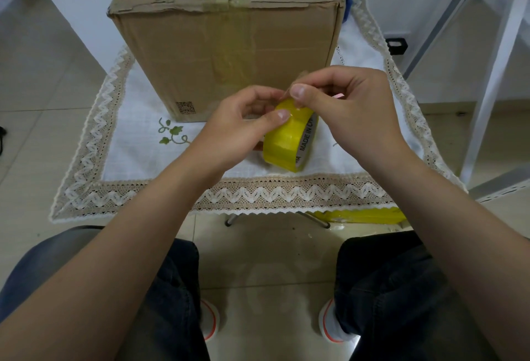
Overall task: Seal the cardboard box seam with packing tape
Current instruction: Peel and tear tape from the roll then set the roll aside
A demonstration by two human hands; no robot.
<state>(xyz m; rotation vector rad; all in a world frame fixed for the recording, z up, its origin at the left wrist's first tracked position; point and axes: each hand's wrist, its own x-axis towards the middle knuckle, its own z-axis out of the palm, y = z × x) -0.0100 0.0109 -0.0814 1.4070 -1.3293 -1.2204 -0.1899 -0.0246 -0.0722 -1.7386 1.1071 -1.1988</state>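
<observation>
Box [226,45] stands on the table [258,191], top seam facing up, ready for taping. Tape roll [289,140] is just in front of it. Your left hand [238,128] grips the roll to steady it; your right hand [350,102] pinches the loose end to peel it.

The left hand [243,122] is holding the yellow tape roll [289,138]. The right hand [344,102] is pinching the tape end just above the left thumb. The box [223,45] is standing just beyond the fingers.

tape roll [289,137] | inner core print: "MADE IN CH…" | rest hidden
</observation>
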